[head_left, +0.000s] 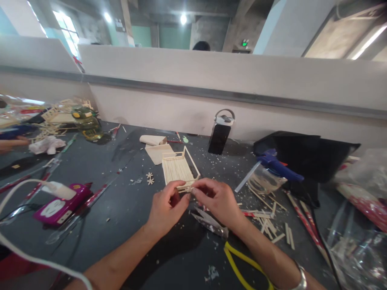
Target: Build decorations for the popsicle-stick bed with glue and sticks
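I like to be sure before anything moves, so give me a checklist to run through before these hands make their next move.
1. Both hands in view: ok; left hand and right hand meet, fingertips close together.
2. Stick model within reach: ok; its near edge is by the fingertips.
3. Small piece secure between the fingertips: cannot tell; the fingers hide it.
4. Pliers clear of the arms: not ok; the right forearm passes over the yellow handles.
5. Glue gun hot: cannot tell.

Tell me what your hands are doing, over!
Left hand, right hand: close together, grip unclear. Little stick model: right by both. Yellow-handled tool: lying close beside right hand.
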`<control>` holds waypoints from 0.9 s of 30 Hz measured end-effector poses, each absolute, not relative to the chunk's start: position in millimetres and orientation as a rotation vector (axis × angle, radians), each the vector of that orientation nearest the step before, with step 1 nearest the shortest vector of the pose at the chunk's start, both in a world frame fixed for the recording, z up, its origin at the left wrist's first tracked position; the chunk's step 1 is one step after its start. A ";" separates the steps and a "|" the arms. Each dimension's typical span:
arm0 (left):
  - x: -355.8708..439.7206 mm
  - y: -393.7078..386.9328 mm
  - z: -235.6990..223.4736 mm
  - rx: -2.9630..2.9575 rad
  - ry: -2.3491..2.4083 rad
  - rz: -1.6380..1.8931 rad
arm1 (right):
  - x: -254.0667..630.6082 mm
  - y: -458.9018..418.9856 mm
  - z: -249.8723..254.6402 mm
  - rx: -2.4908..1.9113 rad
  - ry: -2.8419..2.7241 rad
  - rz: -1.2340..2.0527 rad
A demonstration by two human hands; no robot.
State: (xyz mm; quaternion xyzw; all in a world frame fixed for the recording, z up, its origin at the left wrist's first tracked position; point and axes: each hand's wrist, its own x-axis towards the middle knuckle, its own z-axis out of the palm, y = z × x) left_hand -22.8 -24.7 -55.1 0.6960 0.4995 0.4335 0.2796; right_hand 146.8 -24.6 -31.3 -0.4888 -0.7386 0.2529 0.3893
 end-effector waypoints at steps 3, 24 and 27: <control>-23.2 -23.9 -50.4 1.774 1.267 1.157 | 143.9 -28.1 -25.1 -1.243 -1.833 0.761; -24.5 -15.8 -51.3 1.392 1.055 0.957 | 143.1 -34.1 -19.9 -1.314 -1.884 0.906; -24.6 -15.5 -49.9 1.266 0.976 0.899 | 144.9 -34.2 -18.2 -1.308 -1.841 1.077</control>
